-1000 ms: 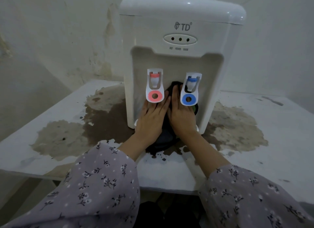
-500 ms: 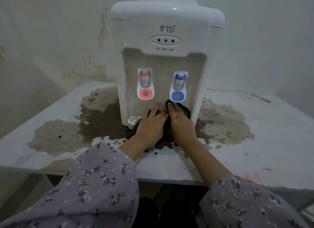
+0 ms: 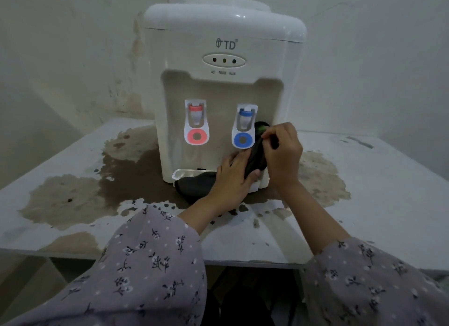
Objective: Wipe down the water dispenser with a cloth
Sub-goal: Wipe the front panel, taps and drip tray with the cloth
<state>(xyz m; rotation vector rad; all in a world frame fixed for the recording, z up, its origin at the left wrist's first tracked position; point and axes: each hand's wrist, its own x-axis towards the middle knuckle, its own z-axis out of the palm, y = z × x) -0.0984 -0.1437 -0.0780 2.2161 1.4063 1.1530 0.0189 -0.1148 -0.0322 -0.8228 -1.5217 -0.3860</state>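
While right hand (image 3: 283,153) is pinching and left hand (image 3: 233,180) gripping the cloth (image 3: 255,160) (tail on tray (image 3: 181,174)), pressing it flat is looking wiser.

Water dispenser (image 3: 226,24): "TD"; "HOT", "POWER", "WARM"
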